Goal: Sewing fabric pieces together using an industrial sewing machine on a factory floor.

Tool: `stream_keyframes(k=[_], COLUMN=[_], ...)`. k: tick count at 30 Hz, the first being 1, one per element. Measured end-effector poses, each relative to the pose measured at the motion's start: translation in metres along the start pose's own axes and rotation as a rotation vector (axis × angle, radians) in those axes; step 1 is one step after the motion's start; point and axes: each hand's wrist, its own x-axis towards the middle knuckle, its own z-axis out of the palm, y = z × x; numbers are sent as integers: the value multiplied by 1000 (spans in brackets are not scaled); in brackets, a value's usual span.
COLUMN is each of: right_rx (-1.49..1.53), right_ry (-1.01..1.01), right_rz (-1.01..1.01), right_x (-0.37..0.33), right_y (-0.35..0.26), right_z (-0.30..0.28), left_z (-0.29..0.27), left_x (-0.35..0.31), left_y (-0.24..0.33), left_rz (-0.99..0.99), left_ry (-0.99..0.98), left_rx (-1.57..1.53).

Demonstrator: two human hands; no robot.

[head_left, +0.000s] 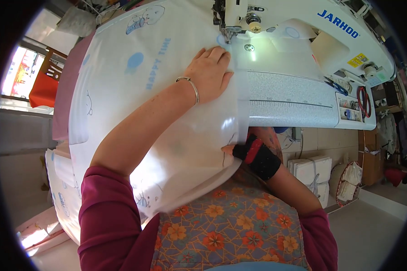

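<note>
A wide white printed sheet (167, 113), glossy and partly see-through, with pale blue dots and cartoon animals, spreads over the table and hangs towards my lap. My left hand (211, 74) lies flat on it, thumb apart and fingertips just short of the presser foot (229, 36) of a white sewing machine (298, 20). A silver bangle circles that wrist. Lower down, my right hand (244, 151), in a black and red wrist support (259, 158), pinches the sheet's right edge. Its thumb is on top; the other fingers are hidden beneath the sheet.
Right of the sheet runs the machine bed (289, 99) with a ruler strip. At its end, a tray holds dark-handled snippers (337, 86), red-handled scissors (364, 101) and bobbins. Tied white bundles (312, 174) and a basket (349, 180) stand on the floor at right.
</note>
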Motion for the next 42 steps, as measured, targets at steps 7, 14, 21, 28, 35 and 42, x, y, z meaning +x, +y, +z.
stream_keyframes(k=[7, 14, 21, 28, 35, 42], right_rx=[221, 299, 428, 300, 169, 370], right_ry=[88, 181, 31, 88, 136, 259], right_rz=[-59, 51, -139, -33, -168, -232], right_x=[-25, -42, 6, -39, -36, -43], right_y=[-8, -16, 71, -13, -22, -48], right_z=[13, 17, 11, 15, 11, -2], left_z=[-1, -3, -6, -2, -7, 0], left_x=[3, -22, -5, -19, -19, -15], left_y=[-7, 16, 12, 9, 7, 0], left_rz=[15, 28, 7, 16, 47, 53], left_ry=[21, 80, 40, 63, 69, 93], left_rx=[-9, 5, -10, 74, 66, 97])
